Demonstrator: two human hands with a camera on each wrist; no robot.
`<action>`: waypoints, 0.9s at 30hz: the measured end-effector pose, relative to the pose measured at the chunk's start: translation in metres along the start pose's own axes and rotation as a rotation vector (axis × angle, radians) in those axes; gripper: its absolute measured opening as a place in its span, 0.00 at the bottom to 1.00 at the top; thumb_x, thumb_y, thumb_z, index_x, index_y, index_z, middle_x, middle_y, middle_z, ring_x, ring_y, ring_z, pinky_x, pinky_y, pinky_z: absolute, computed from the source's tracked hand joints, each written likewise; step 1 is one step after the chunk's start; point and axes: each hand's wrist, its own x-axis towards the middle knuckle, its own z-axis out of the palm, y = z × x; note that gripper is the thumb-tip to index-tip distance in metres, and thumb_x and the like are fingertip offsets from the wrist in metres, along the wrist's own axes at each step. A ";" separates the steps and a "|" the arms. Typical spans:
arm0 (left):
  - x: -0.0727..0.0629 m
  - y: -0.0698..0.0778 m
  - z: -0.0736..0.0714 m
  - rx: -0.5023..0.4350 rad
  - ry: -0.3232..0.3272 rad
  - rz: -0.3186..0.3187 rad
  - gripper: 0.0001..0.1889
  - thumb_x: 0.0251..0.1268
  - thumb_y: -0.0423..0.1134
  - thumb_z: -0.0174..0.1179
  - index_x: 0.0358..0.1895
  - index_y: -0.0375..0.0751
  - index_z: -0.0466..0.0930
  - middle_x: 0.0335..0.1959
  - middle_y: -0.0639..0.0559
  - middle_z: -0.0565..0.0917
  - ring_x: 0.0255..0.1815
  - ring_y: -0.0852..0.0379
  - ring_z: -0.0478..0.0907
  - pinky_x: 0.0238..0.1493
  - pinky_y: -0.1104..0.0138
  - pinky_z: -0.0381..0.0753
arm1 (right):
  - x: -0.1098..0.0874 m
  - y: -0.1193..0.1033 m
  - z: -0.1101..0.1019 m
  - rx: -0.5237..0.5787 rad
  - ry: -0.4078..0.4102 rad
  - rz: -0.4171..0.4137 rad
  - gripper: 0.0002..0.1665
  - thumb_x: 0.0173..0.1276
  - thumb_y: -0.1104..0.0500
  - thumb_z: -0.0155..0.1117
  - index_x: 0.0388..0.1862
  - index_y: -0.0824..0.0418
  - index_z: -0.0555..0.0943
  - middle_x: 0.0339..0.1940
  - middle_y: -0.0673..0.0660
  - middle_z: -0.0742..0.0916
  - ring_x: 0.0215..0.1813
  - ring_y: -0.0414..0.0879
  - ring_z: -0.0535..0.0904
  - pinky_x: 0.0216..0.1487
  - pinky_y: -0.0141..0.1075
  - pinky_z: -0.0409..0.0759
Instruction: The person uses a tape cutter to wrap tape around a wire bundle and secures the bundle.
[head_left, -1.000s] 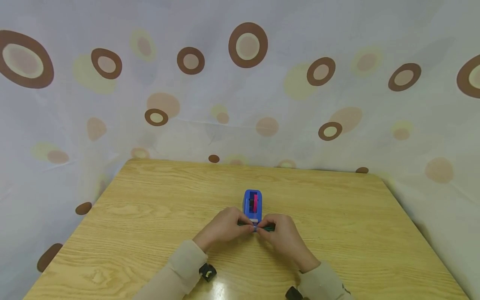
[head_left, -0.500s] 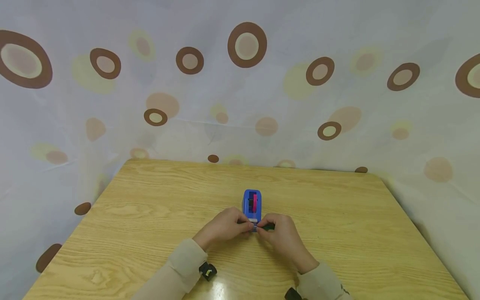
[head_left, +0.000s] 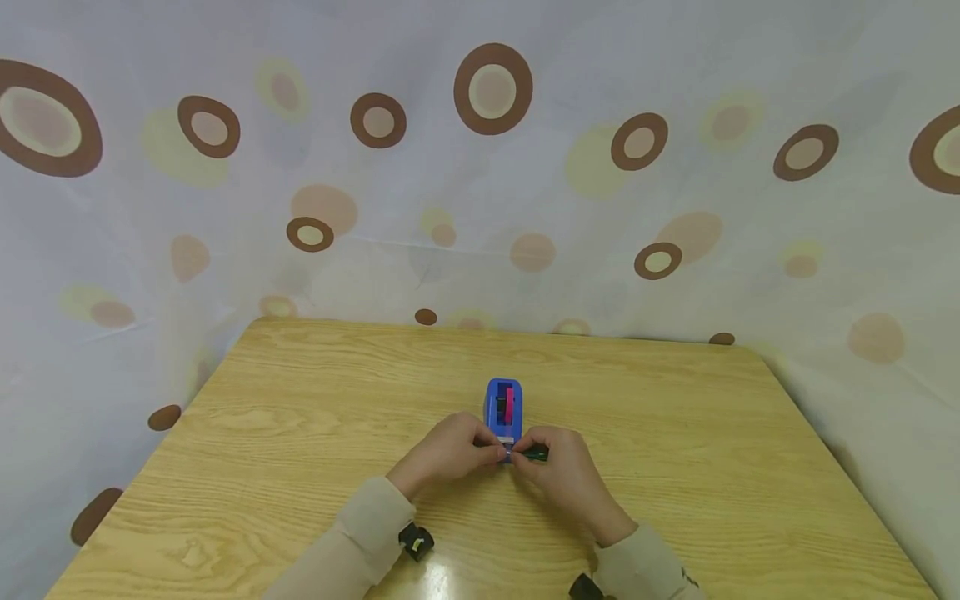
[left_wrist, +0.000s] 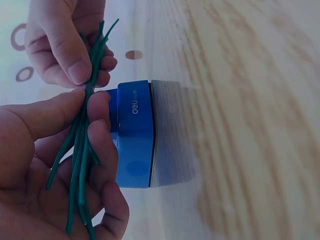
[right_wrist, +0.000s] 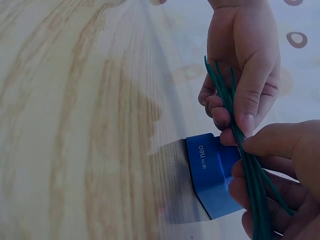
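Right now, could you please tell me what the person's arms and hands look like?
The left hand and right hand are bare, without gloves. The left sleeve and right sleeve are long and beige, the right one bearing a small dark mark. A black block sits by each cuff.

The left hand (head_left: 453, 447) and right hand (head_left: 561, 469) were found brought together about midway between the left and right edges of the surface (head_left: 300, 467), well short of its far corners. The left forearm (head_left: 337, 546) and right forearm (head_left: 648, 567) were angled inward from the near side. Each thumb was pressed toward its index finger, tips set just beside one another; the remaining fingers were curled.
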 end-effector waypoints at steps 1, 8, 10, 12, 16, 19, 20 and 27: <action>0.000 0.000 0.000 0.008 0.004 0.000 0.08 0.68 0.41 0.64 0.35 0.45 0.91 0.24 0.61 0.83 0.26 0.63 0.71 0.26 0.70 0.69 | 0.000 0.000 0.000 0.002 -0.001 0.003 0.07 0.59 0.67 0.73 0.29 0.55 0.86 0.31 0.44 0.86 0.37 0.40 0.80 0.42 0.41 0.81; 0.001 -0.001 -0.001 0.042 0.033 0.019 0.07 0.66 0.41 0.65 0.37 0.47 0.92 0.28 0.63 0.85 0.26 0.63 0.71 0.27 0.70 0.69 | 0.002 0.001 0.000 0.025 -0.010 -0.027 0.08 0.60 0.67 0.73 0.33 0.54 0.86 0.33 0.43 0.87 0.38 0.39 0.82 0.41 0.34 0.81; 0.001 -0.001 -0.001 0.051 0.041 0.027 0.06 0.66 0.41 0.66 0.37 0.47 0.92 0.30 0.64 0.85 0.29 0.64 0.72 0.29 0.70 0.71 | 0.002 0.002 0.000 0.029 -0.011 -0.043 0.08 0.61 0.67 0.72 0.35 0.54 0.87 0.34 0.43 0.88 0.38 0.39 0.82 0.41 0.34 0.81; 0.000 0.000 -0.001 0.056 0.047 0.032 0.06 0.66 0.41 0.66 0.37 0.48 0.92 0.31 0.64 0.86 0.30 0.64 0.72 0.31 0.70 0.73 | 0.002 0.003 0.000 0.030 -0.011 -0.055 0.09 0.61 0.68 0.72 0.35 0.54 0.87 0.34 0.43 0.88 0.39 0.39 0.82 0.41 0.34 0.81; 0.000 0.001 -0.001 0.057 0.054 0.019 0.06 0.65 0.42 0.66 0.37 0.48 0.92 0.32 0.64 0.86 0.31 0.64 0.72 0.31 0.69 0.73 | 0.002 0.004 0.000 0.026 -0.010 -0.078 0.10 0.61 0.69 0.72 0.36 0.54 0.88 0.35 0.43 0.88 0.40 0.39 0.83 0.42 0.35 0.81; 0.001 0.001 0.000 0.050 0.058 0.008 0.06 0.65 0.42 0.67 0.37 0.48 0.92 0.32 0.64 0.86 0.31 0.63 0.72 0.30 0.69 0.72 | 0.002 0.005 0.001 0.026 -0.011 -0.089 0.10 0.60 0.69 0.72 0.36 0.55 0.88 0.35 0.43 0.88 0.40 0.39 0.83 0.42 0.34 0.81; 0.001 0.001 0.000 0.046 0.061 0.006 0.06 0.65 0.42 0.67 0.37 0.48 0.92 0.32 0.64 0.86 0.31 0.63 0.72 0.30 0.69 0.72 | 0.002 0.005 0.001 0.025 -0.011 -0.092 0.10 0.60 0.69 0.72 0.36 0.55 0.88 0.35 0.43 0.88 0.40 0.39 0.83 0.42 0.34 0.81; 0.002 -0.001 0.001 0.009 0.079 0.009 0.05 0.64 0.42 0.68 0.36 0.49 0.92 0.32 0.65 0.86 0.33 0.63 0.74 0.33 0.68 0.75 | 0.002 0.007 0.003 0.032 -0.001 -0.092 0.10 0.59 0.69 0.73 0.36 0.55 0.88 0.35 0.44 0.89 0.41 0.40 0.83 0.44 0.35 0.81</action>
